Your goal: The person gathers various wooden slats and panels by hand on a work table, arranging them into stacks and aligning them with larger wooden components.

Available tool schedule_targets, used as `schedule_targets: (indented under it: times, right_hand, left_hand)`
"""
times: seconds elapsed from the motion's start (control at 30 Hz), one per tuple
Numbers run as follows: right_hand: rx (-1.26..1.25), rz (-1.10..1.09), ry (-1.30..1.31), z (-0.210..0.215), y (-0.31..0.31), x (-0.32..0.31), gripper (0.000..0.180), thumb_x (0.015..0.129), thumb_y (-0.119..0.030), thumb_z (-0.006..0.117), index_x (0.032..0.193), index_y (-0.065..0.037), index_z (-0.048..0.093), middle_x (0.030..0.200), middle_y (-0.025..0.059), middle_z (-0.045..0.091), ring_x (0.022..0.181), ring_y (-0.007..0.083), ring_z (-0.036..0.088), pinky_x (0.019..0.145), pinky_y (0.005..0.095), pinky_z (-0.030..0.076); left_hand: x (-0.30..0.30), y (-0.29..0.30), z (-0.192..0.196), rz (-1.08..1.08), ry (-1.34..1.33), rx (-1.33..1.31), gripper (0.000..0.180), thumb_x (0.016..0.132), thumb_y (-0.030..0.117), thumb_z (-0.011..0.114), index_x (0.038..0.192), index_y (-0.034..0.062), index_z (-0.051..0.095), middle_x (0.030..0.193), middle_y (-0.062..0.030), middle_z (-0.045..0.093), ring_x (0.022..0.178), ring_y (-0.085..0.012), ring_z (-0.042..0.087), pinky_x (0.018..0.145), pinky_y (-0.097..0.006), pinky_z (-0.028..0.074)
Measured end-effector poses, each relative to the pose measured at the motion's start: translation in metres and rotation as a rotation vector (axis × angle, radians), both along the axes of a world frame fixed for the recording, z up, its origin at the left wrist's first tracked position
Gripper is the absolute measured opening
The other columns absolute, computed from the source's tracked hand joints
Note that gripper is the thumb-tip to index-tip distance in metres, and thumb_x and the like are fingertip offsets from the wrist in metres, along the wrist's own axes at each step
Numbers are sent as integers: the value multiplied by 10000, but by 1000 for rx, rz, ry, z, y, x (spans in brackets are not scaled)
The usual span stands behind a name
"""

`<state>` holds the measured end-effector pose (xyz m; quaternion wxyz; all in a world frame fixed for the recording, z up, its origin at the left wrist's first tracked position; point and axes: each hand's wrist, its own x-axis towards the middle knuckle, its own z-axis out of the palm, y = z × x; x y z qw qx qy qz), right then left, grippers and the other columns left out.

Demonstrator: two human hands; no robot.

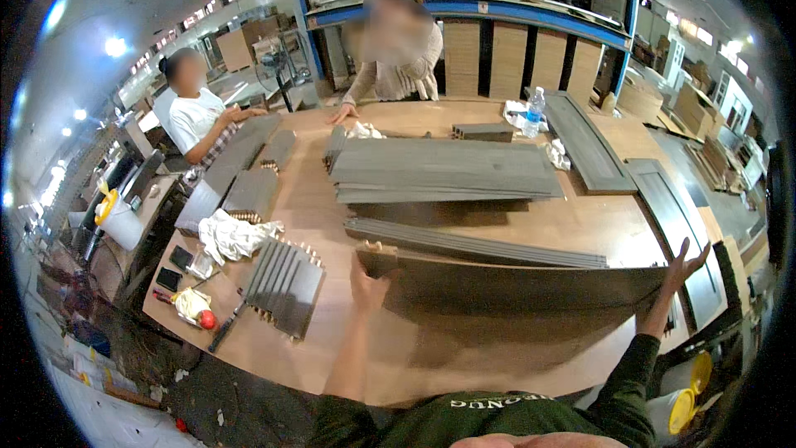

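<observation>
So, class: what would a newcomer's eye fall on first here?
The long dark grey wooden panel, held on edge between the person's left hand and right hand over the broad light-brown worktable. Behind it lies a stack of long grey boards; two other people stand at the far side.

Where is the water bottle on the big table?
In the head view the water bottle stands at the far right of the wooden table, beside white rags and just left of a long grey panel.

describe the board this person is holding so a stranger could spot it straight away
On the big wooden worktable, look at the near edge. The long dark board stands on edge between the left hand and right hand, unlike the flat stack of grey boards behind.
</observation>
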<state>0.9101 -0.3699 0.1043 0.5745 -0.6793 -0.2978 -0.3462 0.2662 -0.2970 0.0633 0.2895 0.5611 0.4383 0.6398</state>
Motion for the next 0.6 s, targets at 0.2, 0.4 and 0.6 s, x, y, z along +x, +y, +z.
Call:
schedule_targets:
  times: [0.2, 0.4, 0.6]
  right_hand:
    - [101, 1250, 137, 57, 59, -302, 612, 829, -287, 560, 1340, -47, 323, 1395, 131, 271, 1289, 259, 268, 1050, 424, 224]
    - [-304, 1711, -609, 109, 81, -543, 514, 666, -319, 680, 1105, -97, 530, 1152, 124, 513, 1124, 305, 450, 982, 500, 274]
    - [-998, 1511, -864, 75, 120, -592, 524, 670, -388, 658, 1088, -89, 553, 1005, 113, 575, 977, 263, 533, 904, 473, 352]
  left_hand:
    - [2, 4, -14, -10, -109, -37, 587, 689, -20, 708, 1171, 23, 377, 1010, -86, 531, 899, -172, 532, 754, -292, 478]
    - [-9, 2, -23, 120, 202, -90, 570, 752, -5, 642, 1239, 44, 352, 1113, -85, 494, 992, -148, 478, 822, -269, 438]
    - [-22, 11, -46, 222, 629, -87, 549, 783, 72, 636, 1260, 46, 364, 1152, -111, 509, 1046, -172, 489, 858, -290, 431]
